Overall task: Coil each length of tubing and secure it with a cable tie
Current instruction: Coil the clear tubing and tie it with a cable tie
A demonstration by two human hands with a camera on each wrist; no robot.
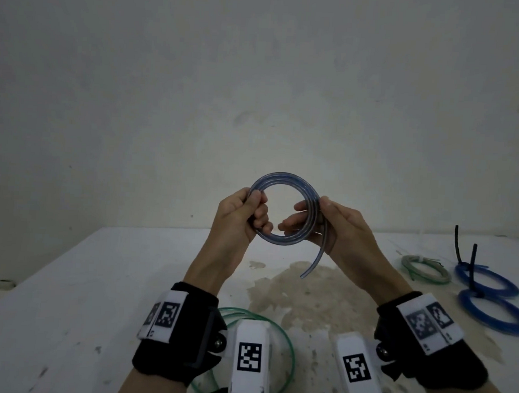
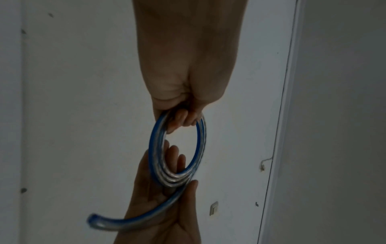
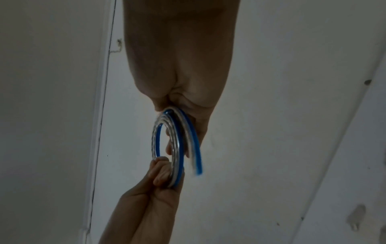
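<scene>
Gripping the springy tubing coil [image 1: 284,211] above the counter [image 1: 67,291], my left hand [image 1: 236,214] and right hand [image 1: 337,227] clasp opposite sides (tail loose); I'd pinch the overlap.

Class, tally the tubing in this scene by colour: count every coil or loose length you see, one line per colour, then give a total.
Clear with blue stripe, held in both hands: 1
Solid blue coils, tied with black ties: 2
Pale grey-green coil: 1
Green tubing, loose on the table: 1
Total: 5
</scene>
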